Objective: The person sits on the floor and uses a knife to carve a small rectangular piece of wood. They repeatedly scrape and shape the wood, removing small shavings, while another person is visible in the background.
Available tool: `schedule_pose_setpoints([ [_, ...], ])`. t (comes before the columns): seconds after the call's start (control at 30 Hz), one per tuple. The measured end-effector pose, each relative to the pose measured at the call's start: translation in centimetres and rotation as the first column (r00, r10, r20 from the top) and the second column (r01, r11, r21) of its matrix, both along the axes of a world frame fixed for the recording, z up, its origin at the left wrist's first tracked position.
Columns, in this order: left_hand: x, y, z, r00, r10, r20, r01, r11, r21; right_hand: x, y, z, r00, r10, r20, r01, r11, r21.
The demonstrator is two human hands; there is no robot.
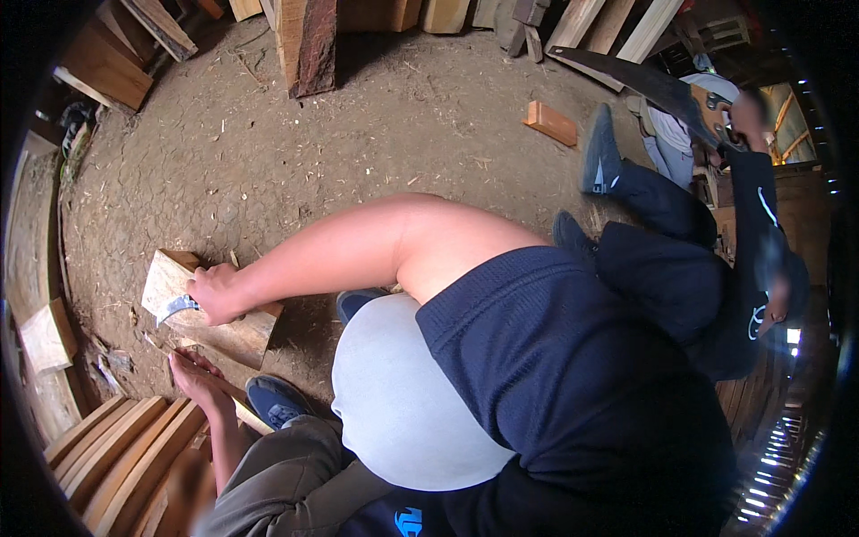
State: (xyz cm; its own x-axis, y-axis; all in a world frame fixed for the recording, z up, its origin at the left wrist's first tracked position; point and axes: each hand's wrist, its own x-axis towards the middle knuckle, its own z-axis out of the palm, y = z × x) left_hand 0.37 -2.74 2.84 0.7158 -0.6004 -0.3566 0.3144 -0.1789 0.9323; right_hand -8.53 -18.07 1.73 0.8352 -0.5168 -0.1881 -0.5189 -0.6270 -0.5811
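My right arm reaches across the view from a navy sleeve. Its hand (215,294) closes round a small curved pale-blue thing (182,304), too small to name, over a wooden block (234,333) on the dirt floor. Just below, my left hand (195,376) has its fingers bent at the edge of a thin wooden board (234,380) beside the block; part of the grip is hidden. A smooth pale-grey rounded form (420,394), whose kind I cannot make out, covers much of the space under my right arm.
Curved wooden slats (125,456) stand stacked at lower left. Timber beams (306,49) rise at the back. A small wood block (550,123) lies near a co-worker's shoe (601,152). At right a co-worker's hand (750,121) holds a handsaw (658,85); another person is partly hidden behind.
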Motion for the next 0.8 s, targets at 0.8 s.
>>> schedule_pose_setpoints([
  [0.8,-0.6,0.0,0.6,0.999,0.023,-0.026,-0.022,0.999,0.029,-0.6,0.0,0.6,1.0,0.016,-0.021,-0.016,1.0,0.003],
])
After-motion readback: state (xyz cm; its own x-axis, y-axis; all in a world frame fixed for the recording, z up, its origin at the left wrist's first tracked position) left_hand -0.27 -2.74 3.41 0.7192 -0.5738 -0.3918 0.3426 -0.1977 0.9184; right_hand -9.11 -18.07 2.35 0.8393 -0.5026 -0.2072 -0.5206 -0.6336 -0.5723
